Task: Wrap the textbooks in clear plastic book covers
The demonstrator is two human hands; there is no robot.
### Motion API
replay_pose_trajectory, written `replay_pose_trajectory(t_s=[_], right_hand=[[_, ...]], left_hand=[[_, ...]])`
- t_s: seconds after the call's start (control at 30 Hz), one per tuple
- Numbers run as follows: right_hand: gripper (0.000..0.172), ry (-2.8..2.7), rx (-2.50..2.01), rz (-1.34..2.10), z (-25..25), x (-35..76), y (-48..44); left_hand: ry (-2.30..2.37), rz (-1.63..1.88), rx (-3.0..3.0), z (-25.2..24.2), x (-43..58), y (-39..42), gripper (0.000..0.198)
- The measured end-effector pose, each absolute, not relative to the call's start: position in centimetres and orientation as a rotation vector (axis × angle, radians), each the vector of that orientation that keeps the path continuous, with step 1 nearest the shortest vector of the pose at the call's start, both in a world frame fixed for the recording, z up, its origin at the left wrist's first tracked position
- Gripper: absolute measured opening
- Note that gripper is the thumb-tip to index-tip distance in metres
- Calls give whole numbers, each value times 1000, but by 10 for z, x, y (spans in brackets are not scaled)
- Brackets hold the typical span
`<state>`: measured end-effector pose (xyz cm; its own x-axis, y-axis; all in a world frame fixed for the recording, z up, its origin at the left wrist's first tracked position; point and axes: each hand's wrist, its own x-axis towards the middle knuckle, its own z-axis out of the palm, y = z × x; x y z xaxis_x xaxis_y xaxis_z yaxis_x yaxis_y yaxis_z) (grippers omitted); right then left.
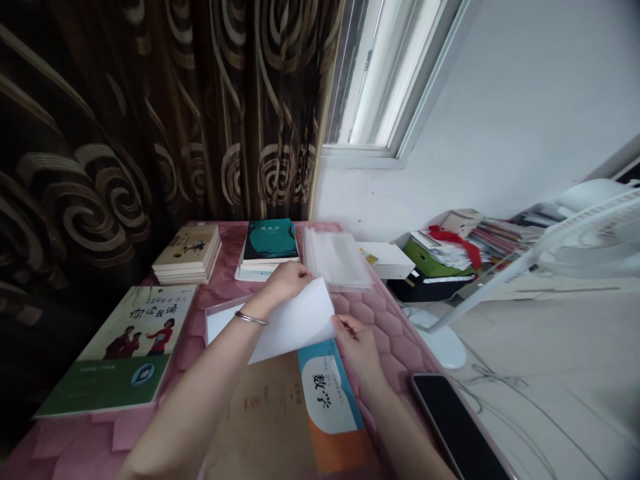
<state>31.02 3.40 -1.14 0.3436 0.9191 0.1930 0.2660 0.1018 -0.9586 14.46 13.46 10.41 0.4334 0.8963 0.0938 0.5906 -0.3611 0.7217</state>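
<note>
An open book [280,413] lies on the pink quilted table cover [385,320] in front of me, its blue and orange cover flap [333,400] showing at the right. My left hand [285,283], with a thin bangle on the wrist, pinches the far edge of a white sheet [295,323] lifted over the book. My right hand [357,343] grips the sheet's right edge, fingers closed on it. A clear plastic cover [215,313] pokes out under the sheet at the left.
A green picture book [125,353] lies at the left. Two book stacks [187,253] [270,247] and a pile of clear sleeves [337,257] sit at the back. A black phone [460,427] lies at the right edge. A white fan [590,240] stands to the right.
</note>
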Motion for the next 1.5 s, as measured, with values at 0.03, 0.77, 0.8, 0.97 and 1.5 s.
replay_pose_trajectory(t_s=[0.03, 0.77, 0.8, 0.97, 1.5], right_hand=[[42, -1166, -1412, 713, -12, 310, 34], [43, -1119, -1403, 699, -16, 307, 30], [42, -1111, -1414, 695, -15, 307, 29], [37, -1071, -1439, 688, -11, 303, 28], [43, -1046, -1475, 636, -11, 299, 24]], left_hand=[[1245, 649, 2078, 105, 144, 135, 27], [1128, 576, 2155, 105, 142, 142, 29], [1121, 575, 2180, 104, 142, 141, 25], [1110, 561, 2246, 105, 142, 138, 29], [1121, 563, 2279, 113, 162, 138, 31]])
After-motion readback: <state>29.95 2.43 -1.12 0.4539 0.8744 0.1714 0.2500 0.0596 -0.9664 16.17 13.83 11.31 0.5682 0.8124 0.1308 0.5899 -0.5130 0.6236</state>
